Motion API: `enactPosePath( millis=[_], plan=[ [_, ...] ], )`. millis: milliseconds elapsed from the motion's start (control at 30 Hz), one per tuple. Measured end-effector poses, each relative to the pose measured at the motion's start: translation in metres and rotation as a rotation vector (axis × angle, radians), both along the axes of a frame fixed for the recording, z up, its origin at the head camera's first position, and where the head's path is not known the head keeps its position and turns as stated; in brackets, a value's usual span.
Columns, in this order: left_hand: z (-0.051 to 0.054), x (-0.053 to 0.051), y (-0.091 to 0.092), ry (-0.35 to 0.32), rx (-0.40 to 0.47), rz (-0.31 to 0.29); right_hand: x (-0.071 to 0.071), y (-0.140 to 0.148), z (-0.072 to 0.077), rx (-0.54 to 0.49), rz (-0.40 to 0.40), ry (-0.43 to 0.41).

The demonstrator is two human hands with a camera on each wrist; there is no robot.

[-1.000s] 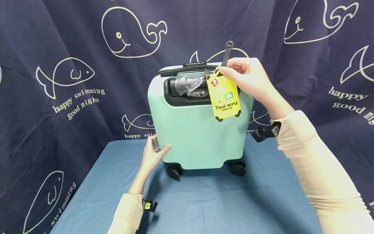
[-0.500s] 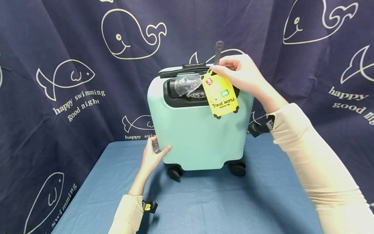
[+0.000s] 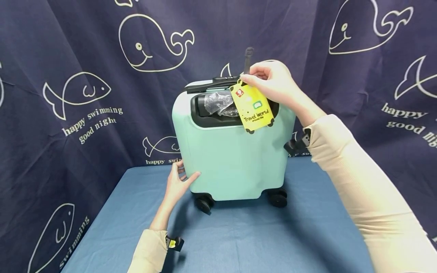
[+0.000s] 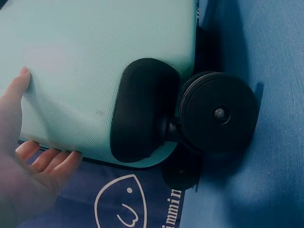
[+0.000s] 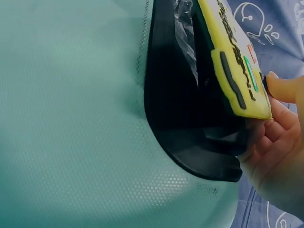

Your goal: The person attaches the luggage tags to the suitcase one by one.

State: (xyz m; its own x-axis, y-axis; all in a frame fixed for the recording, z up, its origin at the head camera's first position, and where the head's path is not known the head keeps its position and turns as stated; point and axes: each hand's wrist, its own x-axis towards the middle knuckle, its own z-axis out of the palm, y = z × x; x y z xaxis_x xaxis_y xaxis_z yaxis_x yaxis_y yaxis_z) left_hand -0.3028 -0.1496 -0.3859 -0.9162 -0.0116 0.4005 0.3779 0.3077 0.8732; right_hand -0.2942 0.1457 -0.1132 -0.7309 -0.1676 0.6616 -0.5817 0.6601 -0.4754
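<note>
Yellow luggage tag (image 3: pixel 253 108) in pinch of right hand (image 3: pixel 274 80); upright mint suitcase (image 3: pixel 232 159) in side grip of left hand (image 3: pixel 176 185).

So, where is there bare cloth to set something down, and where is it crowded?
The blue cloth is bare in front of the suitcase, between the left sleeve and right sleeve, and left of the left hand, toward the cloth's left edge. It is crowded at the suitcase's top, where the right hand holds the yellow tag near the clear plastic film.
</note>
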Motion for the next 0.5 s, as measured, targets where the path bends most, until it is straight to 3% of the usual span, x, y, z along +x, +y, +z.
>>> enactPosePath(
  millis=[500],
  plan=[
    [0.0001, 0.0006, -0.0008, -0.026, -0.013, -0.011, -0.0084, -0.0021, 0.0094, 0.106, -0.110, -0.080]
  ],
)
